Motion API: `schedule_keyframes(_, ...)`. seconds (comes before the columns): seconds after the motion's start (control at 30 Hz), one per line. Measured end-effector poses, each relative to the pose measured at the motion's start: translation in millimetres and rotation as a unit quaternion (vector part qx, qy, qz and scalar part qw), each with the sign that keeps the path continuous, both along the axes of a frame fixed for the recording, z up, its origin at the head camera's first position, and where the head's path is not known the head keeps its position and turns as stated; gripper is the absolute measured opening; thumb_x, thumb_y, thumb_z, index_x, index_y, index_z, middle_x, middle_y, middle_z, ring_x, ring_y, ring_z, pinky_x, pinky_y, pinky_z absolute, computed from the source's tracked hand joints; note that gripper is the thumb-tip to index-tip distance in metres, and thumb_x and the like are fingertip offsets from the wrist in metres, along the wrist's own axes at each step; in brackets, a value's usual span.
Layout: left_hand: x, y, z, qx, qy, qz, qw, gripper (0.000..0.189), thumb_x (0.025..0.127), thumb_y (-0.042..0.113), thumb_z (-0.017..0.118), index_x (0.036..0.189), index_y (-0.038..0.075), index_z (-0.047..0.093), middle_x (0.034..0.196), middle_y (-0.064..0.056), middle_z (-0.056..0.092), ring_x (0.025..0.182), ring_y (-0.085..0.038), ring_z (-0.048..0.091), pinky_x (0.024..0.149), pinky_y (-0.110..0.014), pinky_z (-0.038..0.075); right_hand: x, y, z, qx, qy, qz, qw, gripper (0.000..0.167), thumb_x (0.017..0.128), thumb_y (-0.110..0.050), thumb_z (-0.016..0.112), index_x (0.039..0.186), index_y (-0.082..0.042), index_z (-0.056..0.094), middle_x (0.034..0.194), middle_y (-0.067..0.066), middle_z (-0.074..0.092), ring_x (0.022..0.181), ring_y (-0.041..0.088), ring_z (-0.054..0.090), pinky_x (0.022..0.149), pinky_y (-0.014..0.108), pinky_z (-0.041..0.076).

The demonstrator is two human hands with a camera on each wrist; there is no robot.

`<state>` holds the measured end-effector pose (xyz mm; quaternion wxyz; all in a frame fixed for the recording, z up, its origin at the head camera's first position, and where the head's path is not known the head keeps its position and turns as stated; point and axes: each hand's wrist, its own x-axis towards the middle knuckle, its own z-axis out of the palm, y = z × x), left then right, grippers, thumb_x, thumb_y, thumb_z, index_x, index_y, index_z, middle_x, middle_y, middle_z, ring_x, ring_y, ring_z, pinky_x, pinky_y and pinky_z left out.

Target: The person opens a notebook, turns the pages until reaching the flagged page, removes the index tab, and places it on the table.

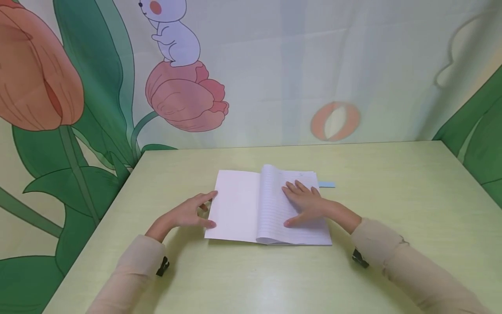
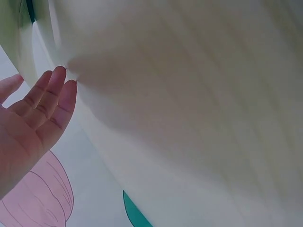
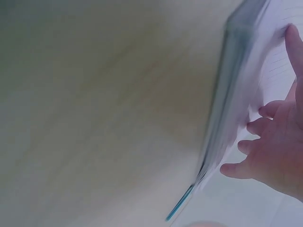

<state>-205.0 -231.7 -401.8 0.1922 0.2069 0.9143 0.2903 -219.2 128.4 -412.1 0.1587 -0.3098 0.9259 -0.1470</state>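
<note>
Open white paper notebook (image 1: 237,205) seen lower ctr of frame on pale yellow-green desk (image 1: 251,279); L edge touched by L hand (image 1: 192,212), grip wide; lined R page (image 1: 310,233) touched by R hand (image 1: 307,206), fingers spread.

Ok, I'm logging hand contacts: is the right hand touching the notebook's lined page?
Touching. The head view shows the right hand spread on the lined page; the right wrist view shows its thumb tip meeting that page.
</note>
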Motion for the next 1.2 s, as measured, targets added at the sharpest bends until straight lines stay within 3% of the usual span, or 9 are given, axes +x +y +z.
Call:
schedule_keyframes(0.37,-1.3,6.1,0.9,0.013,-0.012,0.030,0.9994,0.083,0.083,0.047,0.061,0.145,0.009,0.022,0.127,-0.014,0.047,0.109,-0.026,0.050,0.090,-0.046,0.039,3.1,-43.8,4.3,0.000,-0.015,0.018,0.9997,0.099,0.078,-0.064,0.055,0.147,-0.010,0.009,0.150,0.018,0.000,0.136,0.033,-0.007,0.100,0.063,0.002)
schedule_keyframes(0.63,0.5,12.4,5.1,0.027,-0.020,0.035,0.9988,0.080,0.088,0.048,0.054,0.144,0.001,0.021,0.144,-0.014,0.030,0.114,-0.028,0.046,0.092,-0.044,0.039,13.6,-76.0,7.8,-0.005,-0.039,0.050,0.9980,0.091,0.082,-0.059,0.054,0.148,-0.017,0.007,0.151,0.010,0.000,0.137,0.029,-0.007,0.101,0.061,-0.002)
schedule_keyframes(0.87,-1.3,16.7,3.2,0.051,-0.011,0.024,0.9983,0.068,0.086,0.032,0.062,0.143,0.012,0.030,0.120,-0.009,0.054,0.100,-0.025,0.054,0.078,-0.036,0.046,23.5,-90.7,10.3,0.006,-0.053,0.091,0.9945,0.084,0.084,-0.058,0.051,0.148,-0.020,0.012,0.152,0.006,0.002,0.137,0.027,-0.007,0.101,0.061,-0.001)
schedule_keyframes(1.0,-3.1,16.4,0.3,0.053,0.002,0.011,0.9985,0.078,0.083,0.018,0.067,0.145,0.006,0.021,0.123,-0.012,0.051,0.100,-0.026,0.054,0.081,-0.038,0.046,25.6,-86.7,13.3,0.011,-0.049,0.091,0.9946,0.081,0.085,-0.056,0.051,0.147,-0.019,0.015,0.152,0.007,0.003,0.137,0.027,-0.006,0.101,0.061,0.000)
schedule_keyframes(1.2,-5.1,14.1,-0.8,0.054,-0.008,0.028,0.9981,0.096,0.080,0.014,0.070,0.146,0.002,0.001,0.125,-0.022,0.045,0.103,-0.030,0.053,0.086,-0.042,0.044,20.2,-65.8,14.0,0.001,-0.041,0.070,0.9967,0.082,0.085,-0.054,0.053,0.147,-0.016,0.016,0.151,0.011,0.004,0.137,0.030,-0.005,0.101,0.062,0.001)
